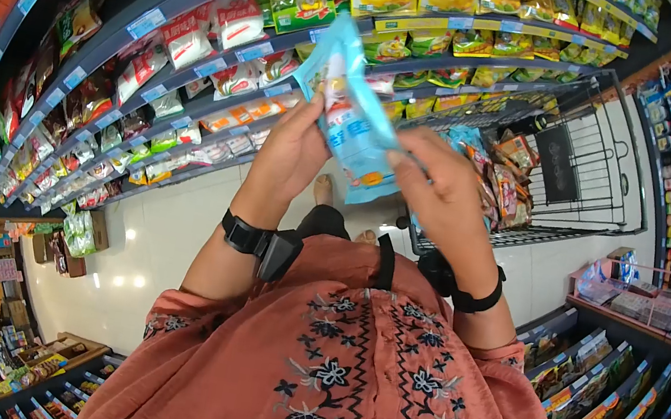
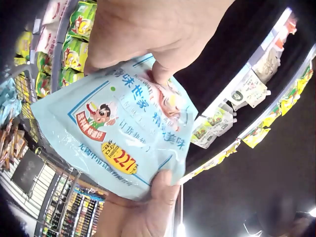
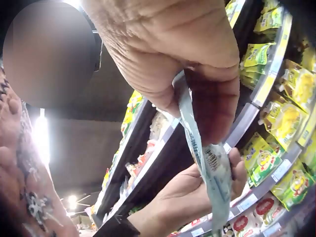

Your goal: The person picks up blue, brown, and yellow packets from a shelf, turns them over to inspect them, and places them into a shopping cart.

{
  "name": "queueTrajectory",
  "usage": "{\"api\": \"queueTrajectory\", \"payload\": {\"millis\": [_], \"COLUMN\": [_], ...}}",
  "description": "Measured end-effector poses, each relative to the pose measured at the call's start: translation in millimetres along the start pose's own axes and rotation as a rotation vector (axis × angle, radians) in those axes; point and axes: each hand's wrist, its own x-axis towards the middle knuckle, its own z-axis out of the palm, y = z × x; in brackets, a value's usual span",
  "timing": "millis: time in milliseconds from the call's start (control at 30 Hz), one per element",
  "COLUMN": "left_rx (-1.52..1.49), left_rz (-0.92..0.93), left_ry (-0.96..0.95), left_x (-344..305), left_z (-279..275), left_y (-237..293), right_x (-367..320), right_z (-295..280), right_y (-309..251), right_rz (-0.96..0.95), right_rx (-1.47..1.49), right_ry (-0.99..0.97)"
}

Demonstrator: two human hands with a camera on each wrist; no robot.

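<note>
A light blue seasoning packet (image 1: 355,129) is held up between both hands in front of the shelves. In the left wrist view its printed face shows a cartoon chef and a yellow oval marked 227. My left hand (image 1: 297,149) grips one side edge, with the thumb on the printed face. At the opposite side, my right hand (image 1: 442,184) pinches the packet's edge between thumb and fingers. Seen almost edge-on in the right wrist view, the packet (image 3: 197,143) looks thin and slightly bent. Black straps with cameras sit on both wrists.
Stocked shelves curve across the front and left, with yellow-green seasoning bags (image 1: 303,1) and red-white bags (image 1: 187,37). A black wire shopping cart (image 1: 602,164) stands at the right, with several packets (image 1: 505,179) inside. More racks (image 1: 598,383) are at the lower right.
</note>
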Motion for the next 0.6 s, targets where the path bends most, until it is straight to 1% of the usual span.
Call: {"api": "queueTrajectory", "payload": {"millis": [67,167,200,300,333,467,567,600], "left_rx": [-0.054,0.027,0.002,0.06,0.1,0.19,0.261,0.249], "left_rz": [0.019,0.003,0.043,0.175,0.208,0.184,0.183,0.192], "left_ry": [-0.006,-0.008,0.053,0.076,0.081,0.139,0.142,0.136], "left_x": [3.3,-1.2,-2.7,-2.5,-3.5,-6.1,-5.2,-6.1], "left_z": [-4.6,-4.9,-0.5,3.2,2.6,6.3,12.0,16.1], "left_y": [-8.7,-3.9,-2.8,5.6,8.6,13.8,15.6,17.6], "right_x": [2.8,2.6,0.6,-5.0,-5.5,4.6,18.2,22.3], "right_z": [3.8,9.2,10.6,4.3,3.2,3.8,6.8,7.9], "right_y": [-12.5,-11.3,-1.1,3.1,9.5,36.3,42.6,46.0], "right_rz": [-0.072,-0.068,-0.054,0.213,0.333,0.366,0.384,0.39], "right_rx": [-0.058,-0.046,-0.01,0.087,0.226,0.447,0.455,0.388], "right_ry": [-0.082,-0.115,-0.102,-0.078,-0.086,-0.048,-0.018,-0.014]}}
